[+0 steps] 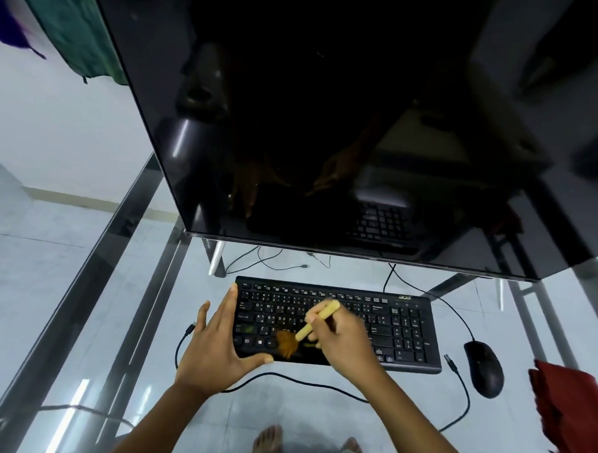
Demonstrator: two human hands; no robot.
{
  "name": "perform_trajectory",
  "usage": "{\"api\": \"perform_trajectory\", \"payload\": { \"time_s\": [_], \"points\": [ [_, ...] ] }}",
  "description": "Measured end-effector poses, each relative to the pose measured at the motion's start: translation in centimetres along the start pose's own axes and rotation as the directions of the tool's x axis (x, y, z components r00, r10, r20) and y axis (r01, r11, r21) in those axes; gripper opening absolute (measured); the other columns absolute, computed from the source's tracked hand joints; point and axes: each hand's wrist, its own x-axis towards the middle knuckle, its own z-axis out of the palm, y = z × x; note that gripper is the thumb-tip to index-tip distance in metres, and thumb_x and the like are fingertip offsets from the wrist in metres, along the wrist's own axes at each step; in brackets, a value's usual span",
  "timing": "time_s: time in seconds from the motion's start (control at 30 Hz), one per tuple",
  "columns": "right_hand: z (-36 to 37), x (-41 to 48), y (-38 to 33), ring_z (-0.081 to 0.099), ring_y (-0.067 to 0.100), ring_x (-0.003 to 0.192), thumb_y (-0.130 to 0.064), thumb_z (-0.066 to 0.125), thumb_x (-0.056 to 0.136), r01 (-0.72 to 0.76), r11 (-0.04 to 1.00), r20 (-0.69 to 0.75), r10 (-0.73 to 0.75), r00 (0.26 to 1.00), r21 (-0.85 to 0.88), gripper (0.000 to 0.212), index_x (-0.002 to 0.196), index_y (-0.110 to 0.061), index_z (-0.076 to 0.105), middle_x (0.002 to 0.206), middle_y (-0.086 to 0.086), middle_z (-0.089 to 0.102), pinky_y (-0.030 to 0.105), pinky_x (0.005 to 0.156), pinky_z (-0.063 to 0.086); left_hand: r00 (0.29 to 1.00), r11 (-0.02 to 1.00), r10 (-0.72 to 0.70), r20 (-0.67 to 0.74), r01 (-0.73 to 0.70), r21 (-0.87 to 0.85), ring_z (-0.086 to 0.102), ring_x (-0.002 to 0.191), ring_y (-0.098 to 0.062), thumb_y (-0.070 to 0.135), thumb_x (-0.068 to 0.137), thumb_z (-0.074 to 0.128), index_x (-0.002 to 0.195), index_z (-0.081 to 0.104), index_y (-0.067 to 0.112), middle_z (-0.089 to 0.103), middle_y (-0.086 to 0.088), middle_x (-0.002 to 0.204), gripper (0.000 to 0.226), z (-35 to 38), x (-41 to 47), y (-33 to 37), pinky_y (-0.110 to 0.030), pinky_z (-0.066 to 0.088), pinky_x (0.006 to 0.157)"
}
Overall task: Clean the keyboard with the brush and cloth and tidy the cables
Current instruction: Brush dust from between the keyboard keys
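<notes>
A black keyboard point(402, 330) lies on the glass table under the monitor. My right hand point(344, 338) grips a brush point(315, 321) with a pale yellow handle; its brown bristles, blurred, touch the lower left keys. My left hand point(217, 339) lies flat with straight fingers against the keyboard's left end, thumb along its front edge. A loose black cable point(301, 382) curves across the glass in front of the keyboard, with plugs at both ends. A red cloth point(570, 413) lies at the table's right edge.
A large black monitor point(329, 125) looms over the back of the glass table point(81, 319). A black mouse point(483, 368) sits right of the keyboard, its cord running behind. More thin cables lie behind the keyboard. Bare feet show through the glass below.
</notes>
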Motion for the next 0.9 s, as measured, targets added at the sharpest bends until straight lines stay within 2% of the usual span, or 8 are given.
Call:
{"api": "perform_trajectory", "payload": {
  "time_s": [0.1,0.17,0.27,0.4,0.5,0.63,0.77,0.9],
  "points": [
    [-0.6,1.2,0.0,0.063,0.007,0.071,-0.008,0.06,0.096,0.157,0.984,-0.295,-0.176,0.939,-0.088,0.026,0.084,-0.032,0.057,0.081,-0.009,0.067,0.022,0.065,0.05,1.0,1.0,0.008,-0.01,-0.008,-0.002,0.022,0.146,-0.011,0.088,0.062,0.058,0.154,-0.003,0.02,0.015,0.007,0.161,0.129,0.1,0.2,0.0,-0.043,0.001,0.122],
    [0.1,1.7,-0.8,0.066,0.014,0.072,-0.013,0.06,0.097,0.192,0.981,-0.214,-0.193,0.957,-0.028,0.022,0.085,-0.032,0.06,0.082,-0.009,0.069,0.028,0.066,0.054,1.0,1.0,0.01,-0.021,-0.009,0.006,0.023,0.146,-0.011,0.088,0.063,0.058,0.155,-0.001,0.018,0.016,0.006,0.161,0.129,0.2,0.2,0.0,-0.045,0.004,0.122],
    [1.9,2.1,-2.0,0.065,0.008,0.082,-0.014,0.059,0.097,0.255,0.963,0.105,-0.246,0.964,-0.091,0.014,0.092,-0.022,0.069,0.092,-0.007,0.069,0.025,0.08,0.054,1.0,1.0,0.005,-0.018,-0.005,0.023,0.025,0.145,-0.011,0.088,0.063,0.057,0.154,0.001,0.015,0.019,0.004,0.16,0.13,0.2,0.0,-0.1,-0.045,0.004,0.122],
    [2.4,3.9,-3.9,0.066,0.003,0.086,-0.015,0.057,0.098,0.262,0.965,-0.123,-0.262,0.957,-0.016,0.012,0.092,-0.018,0.067,0.094,-0.007,0.07,0.019,0.082,0.052,0.999,1.0,0.014,-0.041,-0.013,0.014,0.021,0.145,-0.008,0.088,0.063,0.058,0.154,0.002,0.015,0.021,0.004,0.16,0.129,0.0,0.0,0.3,-0.043,0.003,0.122],
    [3.8,4.1,-4.5,0.069,0.011,0.08,-0.019,0.056,0.099,0.197,0.979,0.108,-0.191,0.976,-0.044,0.011,0.093,-0.016,0.064,0.089,0.0,0.073,0.029,0.079,0.059,0.999,1.0,0.004,-0.052,-0.004,0.013,0.006,0.14,0.005,0.087,0.063,0.059,0.155,0.004,0.015,0.022,0.005,0.158,0.128,-0.2,-0.1,0.5,-0.04,0.001,0.12],
    [4.0,4.2,-3.9,0.066,0.004,0.081,-0.011,0.055,0.098,0.208,0.978,-0.155,-0.203,0.967,0.019,0.018,0.088,-0.023,0.063,0.098,0.003,0.069,0.016,0.076,0.052,0.999,1.0,0.017,-0.045,-0.016,0.012,0.02,0.145,-0.006,0.088,0.063,0.057,0.155,0.002,0.016,0.023,0.004,0.159,0.128,-0.2,-0.1,0.5,-0.04,0.0,0.121],
    [3.4,3.6,-3.3,0.069,0.013,0.077,-0.016,0.056,0.099,0.082,0.995,0.064,-0.085,0.994,0.054,0.017,0.09,-0.026,0.065,0.089,-0.004,0.073,0.017,0.067,0.054,0.998,1.0,0.015,-0.057,-0.014,0.01,0.004,0.14,0.006,0.084,0.064,0.061,0.154,0.005,0.013,0.025,0.001,0.158,0.128,-0.4,-0.1,0.6,-0.043,0.005,0.119],
    [0.5,3.7,-1.4,0.064,0.006,0.079,-0.006,0.055,0.098,0.133,0.991,-0.28,-0.123,0.952,0.02,0.019,0.092,-0.02,0.066,0.101,-0.002,0.068,0.014,0.073,0.05,1.0,1.0,-0.006,-0.022,0.005,-0.015,0.022,0.145,-0.01,0.085,0.062,0.062,0.155,-0.002,0.019,0.02,0.007,0.16,0.13,-0.2,0.0,0.3,-0.042,0.002,0.122]
  ]
}}
